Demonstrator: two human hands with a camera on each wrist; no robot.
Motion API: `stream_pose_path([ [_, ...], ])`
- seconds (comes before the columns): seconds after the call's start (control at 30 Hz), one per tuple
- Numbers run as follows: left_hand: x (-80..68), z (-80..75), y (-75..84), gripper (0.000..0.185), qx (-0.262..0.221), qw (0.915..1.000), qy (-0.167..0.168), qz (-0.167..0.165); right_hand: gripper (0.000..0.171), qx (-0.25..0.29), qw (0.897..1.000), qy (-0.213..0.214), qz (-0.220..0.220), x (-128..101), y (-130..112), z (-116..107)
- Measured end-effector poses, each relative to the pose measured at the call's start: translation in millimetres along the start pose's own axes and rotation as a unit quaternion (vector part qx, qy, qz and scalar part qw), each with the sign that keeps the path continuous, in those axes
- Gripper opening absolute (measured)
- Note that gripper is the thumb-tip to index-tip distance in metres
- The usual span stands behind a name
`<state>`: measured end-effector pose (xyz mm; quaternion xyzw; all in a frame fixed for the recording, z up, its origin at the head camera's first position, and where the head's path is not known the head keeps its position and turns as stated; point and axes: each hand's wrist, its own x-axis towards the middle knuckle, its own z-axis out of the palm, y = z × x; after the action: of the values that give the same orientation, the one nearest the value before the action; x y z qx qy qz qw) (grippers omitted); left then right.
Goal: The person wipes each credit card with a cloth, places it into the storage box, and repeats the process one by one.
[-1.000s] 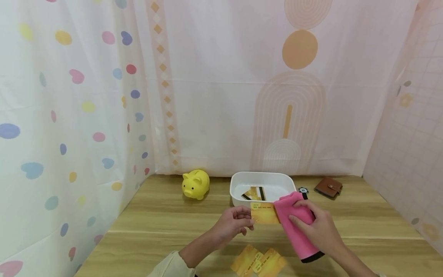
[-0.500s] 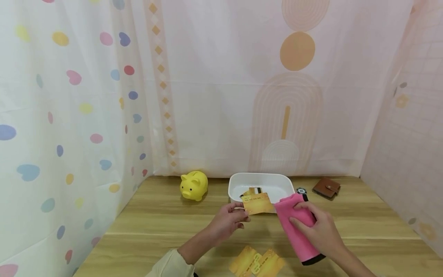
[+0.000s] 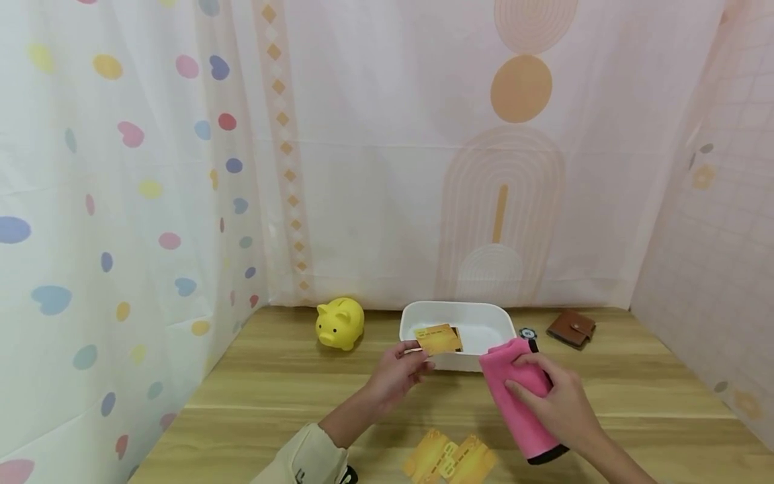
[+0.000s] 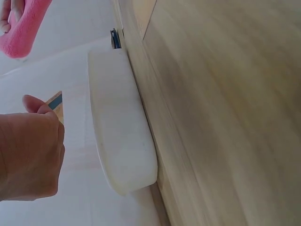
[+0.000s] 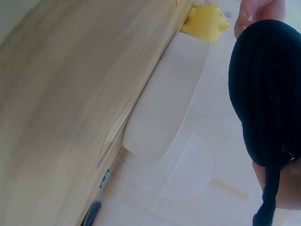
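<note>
My left hand (image 3: pixel 396 376) pinches a gold bank card (image 3: pixel 438 339) by its edge, over the front part of a white plastic tub (image 3: pixel 465 363). Cards inside the tub are mostly hidden behind the held one. In the left wrist view the card (image 4: pixel 56 106) shows a dark stripe and stands above the tub's rim. A folded pink cloth (image 3: pixel 520 403) with black edging is gripped in my right hand (image 3: pixel 559 403), to the right of the tub. Its black edge (image 5: pixel 268 94) fills much of the right wrist view. Two gold cards (image 3: pixel 450 460) lie overlapping on the wooden table (image 3: pixel 272 396).
A yellow piggy bank (image 3: pixel 340 325) stands left of the tub. To the tub's right are a small dark poker chip (image 3: pixel 528 333) and a brown wallet (image 3: pixel 571 328). Patterned curtains (image 3: pixel 375 168) hang behind the table and at both sides.
My left hand has drawn the card away from the pink cloth, moving it left and forward over the tub. The right hand with the cloth has stayed nearly in place.
</note>
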<state>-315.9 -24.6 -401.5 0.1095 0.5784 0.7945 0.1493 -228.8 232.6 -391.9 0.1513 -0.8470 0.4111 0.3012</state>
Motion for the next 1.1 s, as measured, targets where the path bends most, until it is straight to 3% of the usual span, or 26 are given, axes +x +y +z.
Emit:
stream_pose_path([
  [0.23,8.2,2.3,0.1,0.033,-0.005,0.9998,0.019,-0.001,0.026,0.005,1.000,0.000,-0.003,-0.1,0.2,-1.9],
  [0.4,13.2,1.5,-2.9,0.032,-0.002,0.9998,0.011,0.014,0.027,0.010,1.000,0.003,-0.002,-0.8,0.2,-2.2],
  [0.63,14.7,-2.9,-8.5,0.030,0.021,0.9998,-0.003,0.000,0.028,0.007,1.000,0.005,-0.013,-1.3,0.5,-3.0],
  [0.9,2.3,-5.3,-7.2,0.029,0.119,0.9918,-0.042,-0.018,0.027,0.002,1.000,0.001,-0.011,-0.1,-0.2,-4.5],
  [1.1,-17.0,-3.4,-6.4,0.035,0.244,0.9686,-0.031,-0.037,0.027,-0.003,1.000,-0.003,-0.002,-1.6,1.3,-3.7],
])
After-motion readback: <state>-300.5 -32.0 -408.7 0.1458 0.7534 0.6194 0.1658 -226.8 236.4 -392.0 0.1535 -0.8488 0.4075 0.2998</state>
